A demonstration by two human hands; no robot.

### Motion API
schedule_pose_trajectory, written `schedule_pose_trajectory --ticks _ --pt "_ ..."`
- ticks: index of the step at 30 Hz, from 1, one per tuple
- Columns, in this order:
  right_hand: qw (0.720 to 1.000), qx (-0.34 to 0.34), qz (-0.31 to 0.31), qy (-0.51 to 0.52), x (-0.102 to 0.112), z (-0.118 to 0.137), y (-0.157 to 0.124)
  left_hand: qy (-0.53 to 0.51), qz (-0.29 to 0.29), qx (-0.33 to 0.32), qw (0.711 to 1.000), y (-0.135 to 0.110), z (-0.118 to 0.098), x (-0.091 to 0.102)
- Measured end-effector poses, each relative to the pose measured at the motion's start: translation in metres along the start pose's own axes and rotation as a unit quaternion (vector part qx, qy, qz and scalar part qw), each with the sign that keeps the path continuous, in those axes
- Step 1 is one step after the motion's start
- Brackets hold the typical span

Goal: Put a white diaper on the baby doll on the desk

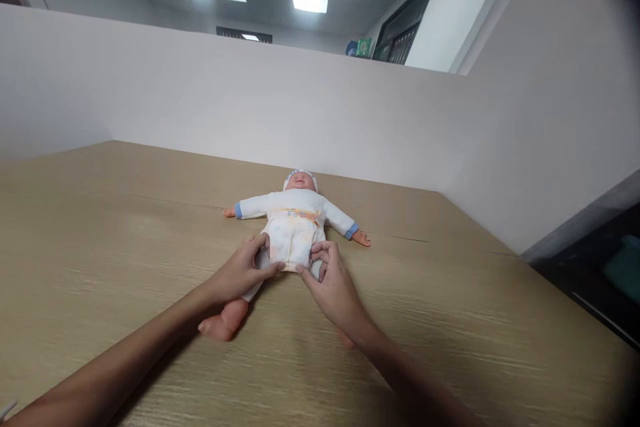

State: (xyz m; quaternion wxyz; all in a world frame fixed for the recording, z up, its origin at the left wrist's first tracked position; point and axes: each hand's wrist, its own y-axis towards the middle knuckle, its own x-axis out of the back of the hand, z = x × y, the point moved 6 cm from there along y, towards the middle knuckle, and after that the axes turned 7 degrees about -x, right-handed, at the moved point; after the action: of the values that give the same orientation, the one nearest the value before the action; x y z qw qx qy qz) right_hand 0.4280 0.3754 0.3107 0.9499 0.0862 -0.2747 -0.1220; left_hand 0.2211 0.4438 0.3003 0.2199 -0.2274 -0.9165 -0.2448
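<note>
A baby doll (300,199) lies on its back with its arms spread, dressed in a white outfit with blue cuffs and a white cap. Around its hips sits a white diaper (291,240) with an orange printed band at the waist. My left hand (246,265) is closed on the diaper's edge by one leg, thumb near the crotch. On the other side, my right hand (330,279) pinches the opposite edge with bent fingers. One bare foot of the doll shows below my left wrist; the other is mostly hidden behind my right forearm.
The doll rests on a wide wood-grain table (150,247) with visible seams. A pale partition wall (225,93) rises behind the table and along the right. At the far right, a dark object (590,267) stands beside the table edge.
</note>
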Motion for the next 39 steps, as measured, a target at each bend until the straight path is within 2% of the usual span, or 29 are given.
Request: schedule_pose_trajectory --ticks 3,6,11,15,18,23,25,29,35,39 --pt "0.999 -0.034 -0.026 -0.002 0.008 -0.005 -0.002 -0.063 -0.027 0.023 0.997 -0.004 0.007 0.001" --pt "0.998 -0.051 -0.028 -0.007 0.013 -0.005 -0.004 -0.114 -0.053 0.046 0.991 -0.008 0.010 0.002" --pt "0.997 -0.047 -0.022 -0.061 0.017 0.004 -0.005 -0.121 -0.074 0.105 0.984 -0.011 0.006 0.004" --pt "0.996 -0.032 -0.001 -0.087 0.014 0.010 -0.005 -0.110 -0.054 0.088 0.989 -0.009 -0.004 0.005" --pt "0.995 -0.038 0.005 -0.092 0.012 0.013 -0.002 -0.148 -0.015 0.095 0.984 -0.006 -0.007 0.002" --pt "0.996 -0.070 0.019 -0.048 0.012 0.011 0.002 -0.300 0.009 0.156 0.941 -0.003 0.004 -0.004" --pt "0.996 -0.086 0.015 -0.037 0.015 0.009 0.002 -0.331 0.015 0.179 0.926 -0.003 0.010 -0.006" --pt "0.993 -0.114 0.003 -0.035 0.019 0.006 0.000 -0.335 0.012 0.193 0.922 -0.003 0.016 -0.005" --pt "0.994 -0.069 0.020 -0.078 0.014 0.011 0.000 -0.351 -0.001 0.181 0.919 -0.003 0.015 -0.006" --pt "0.995 -0.074 0.019 -0.071 0.014 0.010 0.000 -0.350 0.000 0.189 0.917 -0.003 0.014 -0.006"
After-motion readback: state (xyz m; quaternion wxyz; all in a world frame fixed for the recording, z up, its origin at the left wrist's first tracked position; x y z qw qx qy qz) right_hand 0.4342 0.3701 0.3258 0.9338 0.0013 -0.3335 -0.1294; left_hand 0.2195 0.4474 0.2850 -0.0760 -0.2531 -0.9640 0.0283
